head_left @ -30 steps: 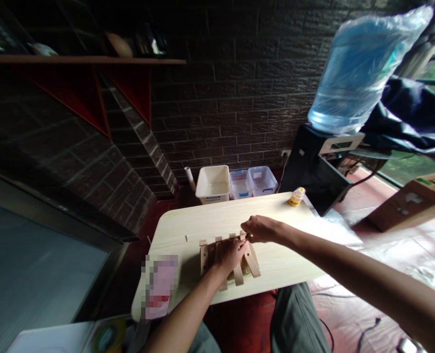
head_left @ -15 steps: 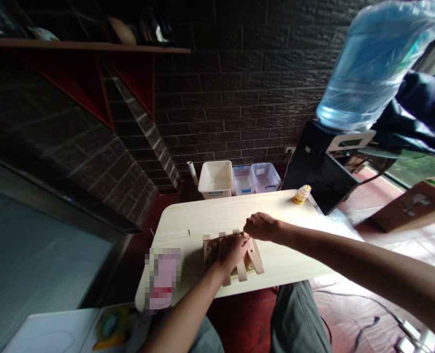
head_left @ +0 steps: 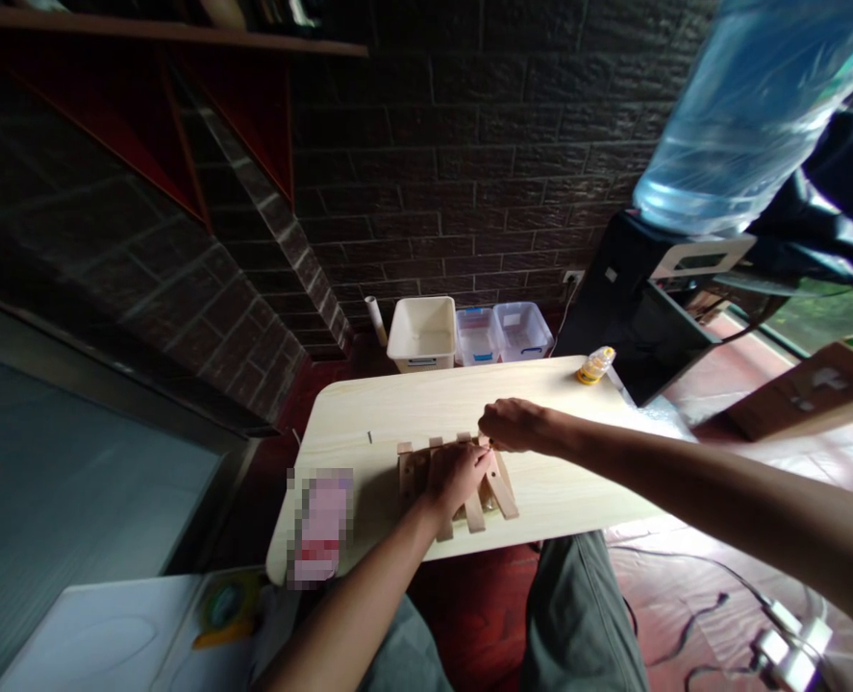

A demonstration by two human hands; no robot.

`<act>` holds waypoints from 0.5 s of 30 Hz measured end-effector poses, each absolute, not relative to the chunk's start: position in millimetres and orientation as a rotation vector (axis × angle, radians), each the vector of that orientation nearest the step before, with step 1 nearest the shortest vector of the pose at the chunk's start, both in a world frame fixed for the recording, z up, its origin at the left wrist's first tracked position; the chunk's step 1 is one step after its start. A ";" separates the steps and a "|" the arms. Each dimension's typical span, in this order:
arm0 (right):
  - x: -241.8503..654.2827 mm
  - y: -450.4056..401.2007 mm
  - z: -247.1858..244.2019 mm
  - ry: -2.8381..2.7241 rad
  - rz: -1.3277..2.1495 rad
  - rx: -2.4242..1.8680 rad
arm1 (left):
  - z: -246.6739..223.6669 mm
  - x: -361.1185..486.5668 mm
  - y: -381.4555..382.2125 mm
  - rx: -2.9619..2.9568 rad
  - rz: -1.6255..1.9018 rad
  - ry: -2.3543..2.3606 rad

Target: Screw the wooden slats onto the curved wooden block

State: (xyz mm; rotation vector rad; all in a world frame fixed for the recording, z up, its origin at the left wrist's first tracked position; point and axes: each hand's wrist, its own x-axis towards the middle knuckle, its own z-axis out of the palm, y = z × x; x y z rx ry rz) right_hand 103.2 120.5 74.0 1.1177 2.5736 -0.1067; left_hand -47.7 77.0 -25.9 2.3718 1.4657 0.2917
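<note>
A small wooden slatted piece (head_left: 476, 514) lies near the front edge of the pale table (head_left: 368, 404), its light strips side by side with dark holes in some. Across its middle rests my left hand (head_left: 461, 476), fingertips pinched together at the upper end of the rightmost strip; what they pinch is too small to make out. Just above that spot my right hand (head_left: 511, 425) is closed in a fist, close to the left fingertips. Anything inside the fist is hidden.
A thin dark pin-like piece (head_left: 369, 437) lies at the table's left. A clear container with a yellow base (head_left: 597, 365) stands at the back right corner. A pixelated pink item (head_left: 323, 529) is at front left. Behind are a cream bin (head_left: 421, 332) and a water dispenser (head_left: 614, 288).
My view has tilted down slightly, so the table and wall sit higher in the picture. Both hands stay at the same end of the wooden piece, with little visible movement.
</note>
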 end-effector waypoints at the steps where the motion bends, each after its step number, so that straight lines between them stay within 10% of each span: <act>1: 103.2 120.9 74.0 2.564 -0.117 1.124 | -27.1 -47.9 77.2 2.381 0.293 1.467; 15: 98.8 126.0 72.9 2.491 -0.172 1.170 | -30.4 -46.6 75.7 2.432 0.330 1.475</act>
